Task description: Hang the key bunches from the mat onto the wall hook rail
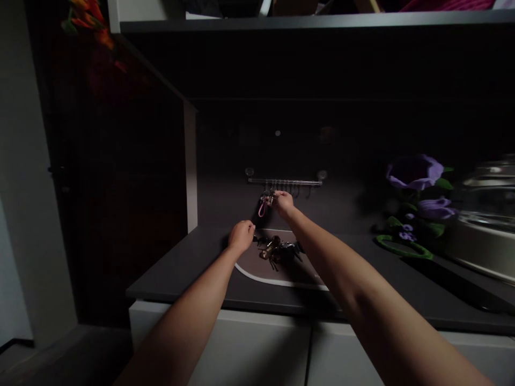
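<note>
A clear hook rail is fixed to the dark back wall, with several small hooks hanging from it. A pink strap keychain hangs at its left part. Beside that keychain, my right hand is raised to the hooks, thumb and fingers pinched on a small bunch of keys. Lower and to the left, my left hand is closed above the edge of a brown mat with a white border; whatever its fingers hold is hidden. Several bunches of keys lie on the mat between my arms.
Purple artificial flowers and a rounded pale appliance with a clear upper part stand on the right of the dark counter. A shelf runs overhead. At the left are orange flowers and a dark door.
</note>
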Available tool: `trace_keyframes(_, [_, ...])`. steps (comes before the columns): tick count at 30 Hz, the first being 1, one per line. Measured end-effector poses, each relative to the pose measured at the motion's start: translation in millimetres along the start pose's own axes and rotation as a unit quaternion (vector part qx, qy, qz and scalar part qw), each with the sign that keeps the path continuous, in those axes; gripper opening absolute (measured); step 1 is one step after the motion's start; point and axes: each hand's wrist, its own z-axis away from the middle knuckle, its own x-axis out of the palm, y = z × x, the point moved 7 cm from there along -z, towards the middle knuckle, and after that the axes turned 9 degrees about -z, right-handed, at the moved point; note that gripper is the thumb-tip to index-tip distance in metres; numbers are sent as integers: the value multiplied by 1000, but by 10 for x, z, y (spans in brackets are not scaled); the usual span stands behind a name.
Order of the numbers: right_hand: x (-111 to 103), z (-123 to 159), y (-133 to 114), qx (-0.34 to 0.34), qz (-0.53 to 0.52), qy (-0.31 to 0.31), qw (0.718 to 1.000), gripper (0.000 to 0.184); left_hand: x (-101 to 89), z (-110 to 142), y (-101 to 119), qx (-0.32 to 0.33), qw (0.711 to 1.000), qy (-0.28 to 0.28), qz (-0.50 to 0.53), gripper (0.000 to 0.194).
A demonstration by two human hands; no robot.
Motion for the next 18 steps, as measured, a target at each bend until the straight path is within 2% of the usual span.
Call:
trace_keyframes(5, [53, -70, 61, 14, -16, 11, 1000, 14, -1, -1, 11, 2, 1000, -5, -10, 23])
trace_keyframes(11, [25, -105, 117, 26, -27, 55, 998, 15, -4, 1, 7, -4, 1000, -10, -7, 23])
trace_keyframes(18, [-14, -128, 164, 35, -28, 47, 998, 15, -9, -5, -13, -14, 1000, -12, -5, 21])
